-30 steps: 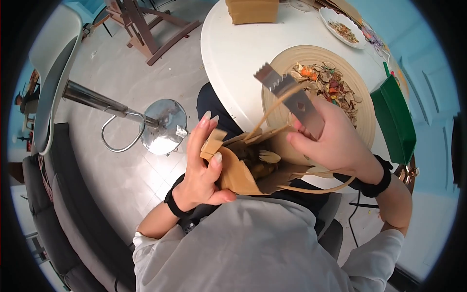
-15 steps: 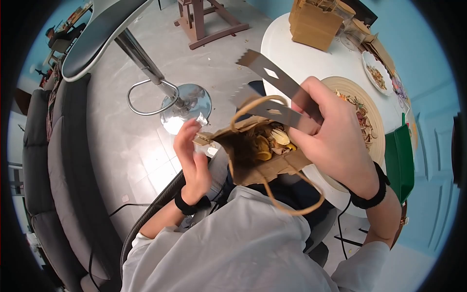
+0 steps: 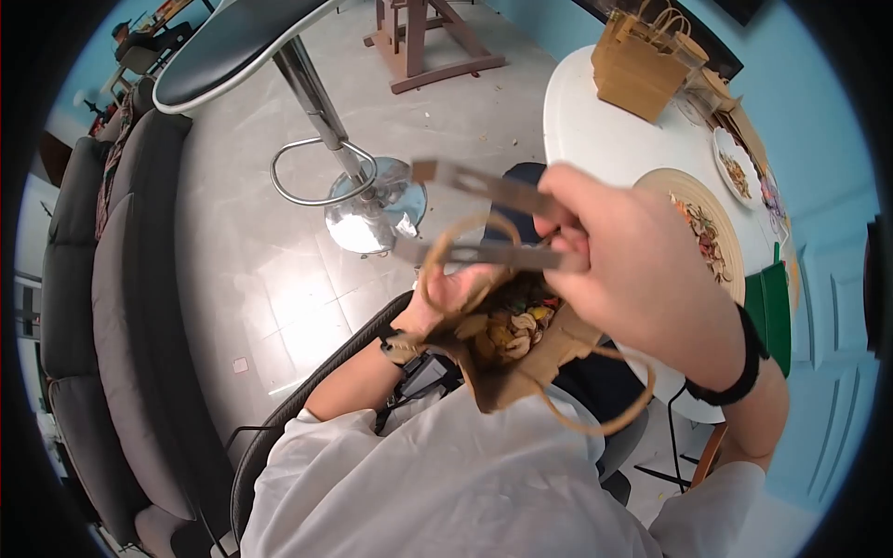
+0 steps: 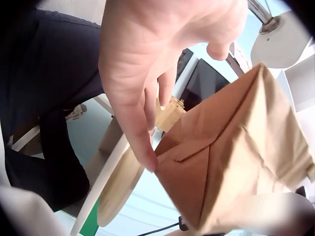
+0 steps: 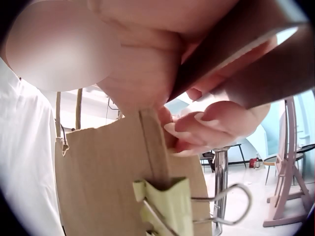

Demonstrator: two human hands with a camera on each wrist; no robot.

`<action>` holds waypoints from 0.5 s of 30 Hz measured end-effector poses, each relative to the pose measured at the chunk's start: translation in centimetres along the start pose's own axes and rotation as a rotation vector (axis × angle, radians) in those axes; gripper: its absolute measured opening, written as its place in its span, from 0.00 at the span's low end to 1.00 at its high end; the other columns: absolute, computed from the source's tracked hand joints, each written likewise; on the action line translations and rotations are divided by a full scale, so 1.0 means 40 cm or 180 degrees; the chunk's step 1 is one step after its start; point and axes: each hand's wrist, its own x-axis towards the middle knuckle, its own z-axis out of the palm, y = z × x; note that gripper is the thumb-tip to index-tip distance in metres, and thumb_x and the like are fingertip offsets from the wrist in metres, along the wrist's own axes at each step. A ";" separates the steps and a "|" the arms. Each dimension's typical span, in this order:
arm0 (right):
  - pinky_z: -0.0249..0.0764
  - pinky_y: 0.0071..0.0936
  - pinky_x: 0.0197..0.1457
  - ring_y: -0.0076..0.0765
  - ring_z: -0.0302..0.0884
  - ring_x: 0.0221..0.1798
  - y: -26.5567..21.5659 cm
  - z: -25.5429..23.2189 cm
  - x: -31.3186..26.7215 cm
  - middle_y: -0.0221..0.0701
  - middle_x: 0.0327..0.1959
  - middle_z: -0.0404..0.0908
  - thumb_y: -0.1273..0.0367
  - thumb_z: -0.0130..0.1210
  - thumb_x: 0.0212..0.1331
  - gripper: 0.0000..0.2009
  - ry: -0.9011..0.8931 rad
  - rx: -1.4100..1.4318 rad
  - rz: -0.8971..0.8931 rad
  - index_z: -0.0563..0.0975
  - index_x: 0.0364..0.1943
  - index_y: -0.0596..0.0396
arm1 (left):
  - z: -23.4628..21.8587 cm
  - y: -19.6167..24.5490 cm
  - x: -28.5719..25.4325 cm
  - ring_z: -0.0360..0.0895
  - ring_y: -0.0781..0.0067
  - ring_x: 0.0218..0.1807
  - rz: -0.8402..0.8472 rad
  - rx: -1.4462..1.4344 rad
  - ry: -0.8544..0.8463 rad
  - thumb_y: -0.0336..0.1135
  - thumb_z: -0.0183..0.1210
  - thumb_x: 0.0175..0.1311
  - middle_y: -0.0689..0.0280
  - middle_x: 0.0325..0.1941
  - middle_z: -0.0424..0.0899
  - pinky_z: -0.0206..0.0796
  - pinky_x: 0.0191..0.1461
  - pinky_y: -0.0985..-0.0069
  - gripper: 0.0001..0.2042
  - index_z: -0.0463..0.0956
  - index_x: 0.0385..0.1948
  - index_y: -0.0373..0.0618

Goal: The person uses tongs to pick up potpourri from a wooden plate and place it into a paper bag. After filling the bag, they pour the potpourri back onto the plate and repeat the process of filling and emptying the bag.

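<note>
In the head view my right hand grips metal tongs that point left, their arms apart, over an open brown paper bag. The bag is full of dried petals and slices. One rope handle loops up round the tongs; the other hangs at the right. My left hand holds the bag's far side, mostly hidden behind it. In the left wrist view its fingertips touch the bag. A pale binder clip sits on the bag's edge.
A white round table at the right carries a wooden bowl of dried pieces, a small plate and several paper bags. A green tray lies beside the bowl. A chrome bar stool and a dark sofa stand at the left.
The bag has come away from the table and up toward my body. The tongs swung to point left. My left hand went from the bag's left edge to its far side.
</note>
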 end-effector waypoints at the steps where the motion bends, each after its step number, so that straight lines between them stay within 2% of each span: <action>1: 0.67 0.31 0.28 0.39 0.72 0.21 -0.001 0.004 -0.002 0.33 0.21 0.74 0.79 0.56 0.47 0.10 -0.0185 0.0116 0.0145 0.71 0.34 0.60 | -0.004 -0.004 0.001 0.54 0.59 0.77 0.0497 0.2156 0.0341 0.68 0.44 0.68 0.56 0.78 0.50 0.51 0.77 0.60 0.43 0.53 0.72 0.38; 2: 0.67 0.30 0.28 0.38 0.71 0.21 -0.005 0.003 -0.006 0.33 0.22 0.74 0.80 0.57 0.48 0.09 -0.0253 0.0162 0.0303 0.71 0.33 0.59 | 0.020 -0.010 -0.008 0.59 0.59 0.74 0.0263 0.1718 0.0510 0.66 0.44 0.69 0.55 0.75 0.58 0.53 0.75 0.61 0.40 0.57 0.70 0.39; 3: 0.67 0.30 0.28 0.38 0.71 0.21 -0.001 0.006 -0.014 0.33 0.22 0.74 0.80 0.57 0.48 0.09 -0.0273 0.0153 0.0341 0.71 0.33 0.59 | 0.046 -0.033 -0.012 0.59 0.59 0.74 0.0244 0.1679 0.0513 0.66 0.44 0.69 0.55 0.75 0.58 0.53 0.75 0.61 0.40 0.57 0.70 0.39; 5: 0.66 0.28 0.27 0.34 0.70 0.21 0.009 0.008 -0.027 0.33 0.22 0.74 0.80 0.57 0.48 0.09 0.0025 0.0150 0.0158 0.71 0.33 0.59 | 0.085 -0.071 -0.011 0.65 0.58 0.70 0.0038 0.1651 0.1827 0.65 0.43 0.70 0.54 0.70 0.67 0.54 0.75 0.60 0.37 0.62 0.68 0.40; 6: 0.66 0.28 0.27 0.34 0.70 0.21 0.009 0.005 -0.034 0.33 0.22 0.74 0.80 0.57 0.48 0.09 0.0031 0.0144 0.0176 0.71 0.33 0.59 | 0.071 -0.062 -0.007 0.70 0.58 0.67 -0.0220 0.1881 0.1612 0.65 0.44 0.70 0.53 0.66 0.73 0.56 0.73 0.58 0.36 0.66 0.66 0.41; 7: 0.66 0.27 0.27 0.33 0.70 0.21 0.008 0.001 -0.042 0.32 0.22 0.74 0.80 0.57 0.48 0.09 -0.0008 0.0091 0.0239 0.71 0.33 0.58 | 0.051 -0.047 -0.003 0.70 0.58 0.67 -0.0244 0.1886 0.1611 0.65 0.44 0.70 0.53 0.66 0.73 0.56 0.73 0.58 0.36 0.66 0.66 0.41; 9: 0.66 0.26 0.26 0.31 0.70 0.21 0.014 -0.009 -0.059 0.32 0.22 0.74 0.80 0.58 0.48 0.10 -0.0018 0.0030 0.0351 0.72 0.34 0.58 | 0.007 -0.018 0.010 0.68 0.58 0.69 -0.0695 0.2158 0.1560 0.59 0.49 0.69 0.53 0.70 0.68 0.57 0.73 0.57 0.35 0.61 0.69 0.41; 10: 0.66 0.25 0.26 0.30 0.71 0.21 0.020 -0.016 -0.070 0.31 0.22 0.74 0.80 0.59 0.47 0.11 -0.0061 -0.0022 0.0403 0.72 0.35 0.57 | -0.009 -0.010 0.017 0.68 0.58 0.69 -0.0752 0.2157 0.1557 0.59 0.49 0.69 0.53 0.70 0.68 0.57 0.73 0.57 0.35 0.61 0.69 0.41; 15: 0.67 0.24 0.26 0.28 0.72 0.23 0.046 -0.066 -0.133 0.29 0.23 0.74 0.80 0.61 0.46 0.14 -0.0066 -0.0005 0.0676 0.73 0.38 0.57 | -0.049 0.054 0.046 0.66 0.57 0.70 -0.1731 0.1945 0.0690 0.54 0.53 0.68 0.53 0.72 0.65 0.55 0.74 0.57 0.36 0.57 0.71 0.41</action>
